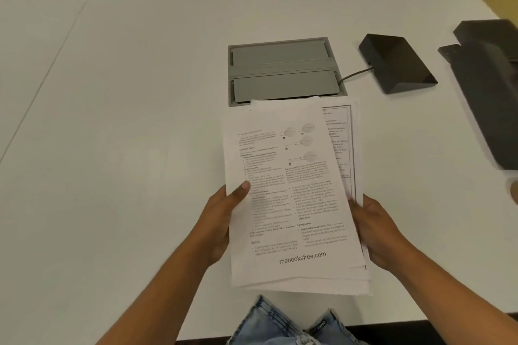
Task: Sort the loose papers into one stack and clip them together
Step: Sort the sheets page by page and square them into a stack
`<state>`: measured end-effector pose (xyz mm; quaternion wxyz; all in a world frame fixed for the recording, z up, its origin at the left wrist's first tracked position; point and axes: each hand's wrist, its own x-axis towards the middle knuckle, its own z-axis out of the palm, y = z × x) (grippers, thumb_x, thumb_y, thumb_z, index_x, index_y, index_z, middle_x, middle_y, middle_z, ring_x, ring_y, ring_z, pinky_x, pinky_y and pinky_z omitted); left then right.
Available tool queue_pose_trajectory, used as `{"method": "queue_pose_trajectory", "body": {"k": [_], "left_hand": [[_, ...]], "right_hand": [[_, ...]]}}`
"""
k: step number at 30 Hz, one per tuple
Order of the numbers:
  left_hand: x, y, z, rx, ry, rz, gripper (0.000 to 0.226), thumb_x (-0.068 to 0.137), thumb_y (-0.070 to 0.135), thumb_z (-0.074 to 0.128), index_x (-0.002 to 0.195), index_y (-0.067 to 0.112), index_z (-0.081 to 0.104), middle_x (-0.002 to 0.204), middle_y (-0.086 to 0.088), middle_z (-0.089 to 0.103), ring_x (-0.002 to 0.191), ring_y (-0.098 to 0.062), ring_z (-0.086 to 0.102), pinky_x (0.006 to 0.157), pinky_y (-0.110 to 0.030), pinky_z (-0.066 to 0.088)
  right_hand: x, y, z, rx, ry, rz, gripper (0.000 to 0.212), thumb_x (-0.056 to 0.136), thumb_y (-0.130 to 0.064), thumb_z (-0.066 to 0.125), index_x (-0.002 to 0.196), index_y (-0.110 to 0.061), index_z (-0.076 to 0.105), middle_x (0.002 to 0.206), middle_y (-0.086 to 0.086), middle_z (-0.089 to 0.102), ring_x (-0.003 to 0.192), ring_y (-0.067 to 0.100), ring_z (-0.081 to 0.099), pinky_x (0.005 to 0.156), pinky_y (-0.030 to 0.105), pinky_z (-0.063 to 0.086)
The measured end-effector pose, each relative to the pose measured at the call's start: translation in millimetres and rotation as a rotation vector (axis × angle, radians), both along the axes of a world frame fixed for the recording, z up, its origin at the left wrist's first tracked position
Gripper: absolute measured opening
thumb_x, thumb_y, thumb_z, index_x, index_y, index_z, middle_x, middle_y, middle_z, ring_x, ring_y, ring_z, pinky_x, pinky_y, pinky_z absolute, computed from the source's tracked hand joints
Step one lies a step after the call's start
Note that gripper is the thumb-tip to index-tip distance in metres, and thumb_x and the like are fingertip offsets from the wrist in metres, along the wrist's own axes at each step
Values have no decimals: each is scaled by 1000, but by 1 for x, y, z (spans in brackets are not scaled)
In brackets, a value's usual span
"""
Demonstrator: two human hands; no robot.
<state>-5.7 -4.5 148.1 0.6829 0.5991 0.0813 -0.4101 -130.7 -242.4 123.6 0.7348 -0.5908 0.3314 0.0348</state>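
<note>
as i look down through the head camera, a loose stack of papers point(291, 199) sits in the middle of the view, held just above a white table point(140, 92) with a smooth matte top. its long axis runs away from me, the far end leaning a little to the left. the printed text reads upright from my side, so the head of the page points away and the footer line "mebooksfree.com" is nearest me. the sheets are thin white printer paper, rectangular, flat and not squared up: one with a black ruled border juts out along the right side, and more edges fan out at the near end.

the left hand point(221, 221) grips the stack's left edge, thumb pressed on the top sheet and fingers hidden under it. the right hand point(375, 235) clasps the right edge, fingers tucked out of sight beneath.

the stack's far edge overlaps the near rim of a grey rectangular cable hatch point(283, 70) set in the table. a thin cable point(354, 74) runs from it to a black wedge-shaped box point(398, 63). a larger dark angular object point(487, 87) lies at the right edge. pale blue denim point(280, 322) shows below the table's near edge.
</note>
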Motion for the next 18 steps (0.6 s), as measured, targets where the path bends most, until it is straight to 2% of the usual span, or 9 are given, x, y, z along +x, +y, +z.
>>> {"method": "queue_pose_trajectory", "body": {"k": [2,3,5,6,7,9,12,16,18], "left_hand": [[-1,-8,-1,24,-29,24,35,92,29,65,127,23,64,119,0,74,109,-24,70,98,-51,52],[-1,-11,-3,34,-44,39,34,91,24,67,125,21,65,118,-1,74,108,-25,71,99,-51,52],[-4,-15,-7,39,-50,66,32,90,20,69,122,18,67,116,-3,75,106,-27,72,97,-53,53],[-5,-17,-8,46,-51,75,32,90,19,69,122,18,67,116,-4,75,105,-28,72,96,-53,54],[-6,-19,-10,50,-55,80,33,89,19,70,122,18,67,115,-4,75,104,-28,72,95,-54,54],[-8,-21,-13,58,-100,78,35,87,17,73,122,19,66,116,-3,75,105,-27,72,93,-53,55],[-12,-28,-14,99,-245,89,43,81,10,79,121,16,64,114,-1,75,103,-22,72,87,-48,60],[-13,-38,-18,148,-433,173,45,81,5,78,121,16,63,110,1,72,101,-15,70,80,-30,61],[-10,-42,-20,171,-528,175,42,82,8,78,118,20,62,107,3,71,100,-12,69,79,-26,60]], "right_hand": [[2,-1,3,44,84,-16,61,91,-62,31,130,-24,57,108,-8,67,107,24,64,87,31,50],[2,-2,7,67,99,-11,65,86,-68,29,128,-27,57,104,-9,66,104,21,64,90,32,48],[6,0,9,54,68,50,41,92,-57,35,111,-33,62,94,-11,71,95,18,67,87,24,48],[6,-1,6,38,29,80,28,95,-45,43,109,-31,63,97,-11,75,101,20,68,84,21,51],[6,-1,6,0,-13,118,25,93,-35,52,113,-27,65,105,-9,76,108,22,68,84,22,54],[4,-3,2,-63,-47,188,32,89,-24,62,121,-20,65,115,-4,74,112,23,68,91,34,56],[8,-8,-3,-119,-66,171,34,89,-19,65,123,-16,66,117,-1,73,107,20,70,95,44,54],[22,-7,5,-187,-152,92,35,88,-16,67,123,-21,65,120,0,71,110,17,68,95,41,54],[29,-6,9,-224,-198,83,37,88,-15,68,123,-27,63,122,1,70,112,17,66,93,39,54]]}}
